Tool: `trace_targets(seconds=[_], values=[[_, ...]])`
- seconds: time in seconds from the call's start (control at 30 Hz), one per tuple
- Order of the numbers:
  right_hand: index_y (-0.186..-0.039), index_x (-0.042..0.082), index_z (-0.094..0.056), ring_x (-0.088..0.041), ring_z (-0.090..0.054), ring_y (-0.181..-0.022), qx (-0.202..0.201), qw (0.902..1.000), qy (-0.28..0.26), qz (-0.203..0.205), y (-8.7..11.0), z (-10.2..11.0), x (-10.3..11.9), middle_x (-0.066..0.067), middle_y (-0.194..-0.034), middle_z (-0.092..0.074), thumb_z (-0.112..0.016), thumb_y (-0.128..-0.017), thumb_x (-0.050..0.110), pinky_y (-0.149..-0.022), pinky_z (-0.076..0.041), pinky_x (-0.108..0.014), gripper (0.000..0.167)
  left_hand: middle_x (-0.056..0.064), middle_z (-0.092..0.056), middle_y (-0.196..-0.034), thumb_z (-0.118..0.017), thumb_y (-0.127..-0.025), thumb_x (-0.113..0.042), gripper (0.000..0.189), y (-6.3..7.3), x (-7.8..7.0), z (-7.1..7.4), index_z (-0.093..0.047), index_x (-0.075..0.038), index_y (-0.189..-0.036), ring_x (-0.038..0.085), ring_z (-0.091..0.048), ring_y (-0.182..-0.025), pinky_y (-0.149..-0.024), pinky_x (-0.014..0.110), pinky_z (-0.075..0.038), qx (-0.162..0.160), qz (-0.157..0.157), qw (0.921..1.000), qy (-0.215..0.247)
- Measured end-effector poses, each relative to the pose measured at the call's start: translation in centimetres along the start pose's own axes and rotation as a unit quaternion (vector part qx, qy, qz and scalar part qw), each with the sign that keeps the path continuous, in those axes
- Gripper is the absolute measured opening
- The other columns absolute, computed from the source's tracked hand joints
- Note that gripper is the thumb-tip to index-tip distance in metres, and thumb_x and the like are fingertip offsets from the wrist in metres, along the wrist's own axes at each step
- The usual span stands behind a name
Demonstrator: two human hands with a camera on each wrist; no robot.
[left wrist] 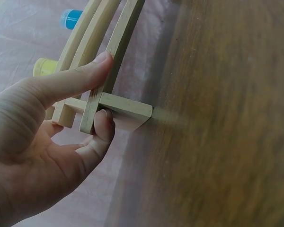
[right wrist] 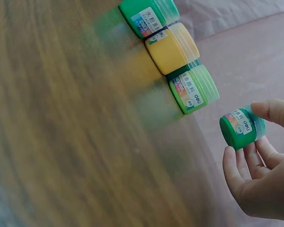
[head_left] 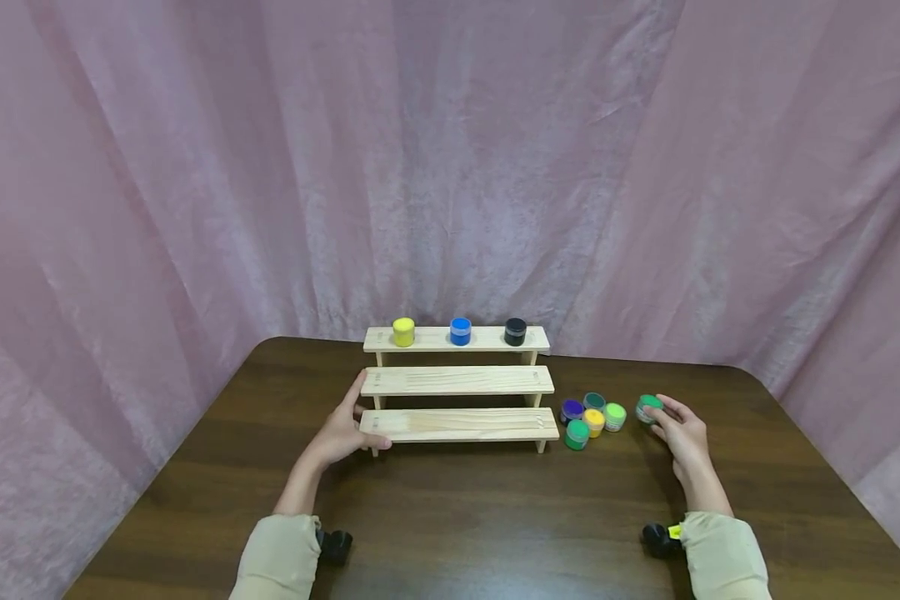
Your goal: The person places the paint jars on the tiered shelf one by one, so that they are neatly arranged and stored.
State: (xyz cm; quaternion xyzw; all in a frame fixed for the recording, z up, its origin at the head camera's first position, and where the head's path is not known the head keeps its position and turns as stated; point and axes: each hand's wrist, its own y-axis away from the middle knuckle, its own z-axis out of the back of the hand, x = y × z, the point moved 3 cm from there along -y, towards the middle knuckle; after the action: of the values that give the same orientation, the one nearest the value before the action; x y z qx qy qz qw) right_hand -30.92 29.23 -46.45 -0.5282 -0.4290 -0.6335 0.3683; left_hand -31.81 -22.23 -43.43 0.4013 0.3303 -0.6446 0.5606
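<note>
Pinching green jar (head_left: 647,404), right hand (head_left: 684,435) holds clear of jar cluster (head_left: 593,421), gap between; left hand (head_left: 339,432), half-curled, grips rack (head_left: 457,381) by left edge.

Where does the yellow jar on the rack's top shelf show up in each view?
Head: the yellow jar stands at the left end of the rack's top shelf.
Left wrist: the yellow jar appears at left, just above the left hand.
Right wrist: not in it.
Shared by all: the brown table.
</note>
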Motion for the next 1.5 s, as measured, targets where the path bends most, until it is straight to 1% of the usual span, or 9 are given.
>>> trace_targets(seconds=[0.17, 0.33, 0.47, 0.57, 0.73, 0.8, 1.03, 1.17, 1.5], values=[[-0.150, 0.002, -0.033, 0.017, -0.051, -0.084, 0.009, 0.9995, 0.028, 0.012, 0.1, -0.8, 0.5, 0.014, -0.113, -0.047, -0.062, -0.095, 0.027, -0.080, -0.048, -0.005, 0.066, 0.022, -0.050, -0.108, -0.087, -0.068, -0.007, 0.126, -0.1, 0.1, 0.0, -0.001, -0.026, -0.159, 0.016, -0.052, -0.059, -0.058, 0.029, -0.048, -0.001, 0.010, 0.9999, -0.004], [-0.149, 0.004, -0.036, 0.015, -0.049, -0.090, 0.012, 0.9992, 0.027, 0.026, 0.4, -1.6, 1.4, 0.015, -0.114, -0.047, -0.062, -0.095, 0.029, -0.080, -0.047, -0.004, 0.065, 0.023, -0.050, -0.110, -0.087, -0.068, -0.007, 0.127, 0.2, 0.3, -0.2, -0.001, -0.027, -0.158, 0.016, -0.052, -0.059, -0.058, 0.030, -0.048, -0.004, 0.013, 0.9999, -0.003], [-0.146, 0.007, -0.039, 0.014, -0.051, -0.091, 0.013, 0.9993, 0.014, 0.032, 0.5, -2.1, 2.2, 0.019, -0.108, -0.048, -0.064, -0.094, 0.030, -0.083, -0.048, -0.007, 0.062, 0.023, -0.050, -0.111, -0.087, -0.067, -0.005, 0.127, 0.3, 0.2, -0.3, -0.002, -0.027, -0.159, 0.016, -0.051, -0.058, -0.058, 0.032, -0.048, -0.007, 0.010, 0.9999, 0.001], [-0.143, 0.007, -0.042, 0.013, -0.053, -0.089, 0.012, 0.9991, 0.003, 0.040, 0.6, -2.5, 2.8, 0.023, -0.101, -0.051, -0.065, -0.093, 0.028, -0.085, -0.050, -0.009, 0.059, 0.023, -0.050, -0.110, -0.087, -0.067, -0.005, 0.127, 0.3, 0.3, -0.3, -0.002, -0.026, -0.159, 0.016, -0.051, -0.058, -0.058, 0.032, -0.048, -0.009, 0.007, 0.9999, 0.000], [-0.142, 0.004, -0.043, 0.013, -0.054, -0.086, 0.017, 0.9981, -0.001, 0.059, 0.8, -3.2, 3.7, 0.027, -0.094, -0.054, -0.066, -0.093, 0.026, -0.080, -0.049, -0.008, 0.059, 0.023, -0.051, -0.110, -0.087, -0.067, -0.005, 0.127, 0.2, 0.4, -0.1, -0.002, -0.026, -0.159, 0.017, -0.052, -0.058, -0.058, 0.032, -0.048, -0.011, 0.005, 0.9999, -0.008], [-0.143, 0.004, -0.042, 0.012, -0.054, -0.087, 0.025, 0.9978, 0.001, 0.062, 1.0, -3.4, 3.9, 0.027, -0.095, -0.053, -0.066, -0.093, 0.027, -0.079, -0.048, -0.007, 0.060, 0.023, -0.051, -0.110, -0.087, -0.067, -0.005, 0.127, 0.2, 0.4, -0.1, -0.001, -0.026, -0.159, 0.017, -0.052, -0.058, -0.058, 0.032, -0.048, -0.011, 0.005, 0.9999, -0.011], [-0.147, 0.005, -0.038, 0.013, -0.054, -0.090, 0.057, 0.9956, 0.027, 0.069, 1.3, -4.6, 4.5, 0.025, -0.101, -0.052, -0.066, -0.093, 0.032, -0.090, -0.049, -0.011, 0.066, 0.023, -0.050, -0.110, -0.087, -0.067, -0.005, 0.128, 0.2, 0.2, -0.2, -0.001, -0.025, -0.159, 0.016, -0.052, -0.058, -0.057, 0.032, -0.048, -0.009, 0.005, 0.9999, -0.012], [-0.148, 0.005, -0.039, 0.014, -0.054, -0.091, 0.071, 0.9940, 0.032, 0.077, 1.4, -5.4, 5.2, 0.023, -0.105, -0.051, -0.066, -0.093, 0.034, -0.092, -0.049, -0.012, 0.067, 0.022, -0.050, -0.108, -0.087, -0.067, -0.004, 0.128, 0.2, 0.1, -0.1, -0.001, -0.026, -0.159, 0.016, -0.052, -0.057, -0.057, 0.031, -0.047, -0.012, 0.005, 0.9999, -0.011], [-0.147, 0.005, -0.040, 0.012, -0.056, -0.090, 0.084, 0.9921, 0.033, 0.087, 1.7, -7.0, 6.4, 0.021, -0.106, -0.052, -0.066, -0.092, 0.035, -0.093, -0.049, -0.015, 0.067, 0.022, -0.051, -0.106, -0.087, -0.067, -0.004, 0.127, 0.0, 0.1, -0.1, -0.002, -0.024, -0.159, 0.016, -0.053, -0.058, -0.058, 0.030, -0.048, -0.011, -0.003, 0.9999, -0.010]])
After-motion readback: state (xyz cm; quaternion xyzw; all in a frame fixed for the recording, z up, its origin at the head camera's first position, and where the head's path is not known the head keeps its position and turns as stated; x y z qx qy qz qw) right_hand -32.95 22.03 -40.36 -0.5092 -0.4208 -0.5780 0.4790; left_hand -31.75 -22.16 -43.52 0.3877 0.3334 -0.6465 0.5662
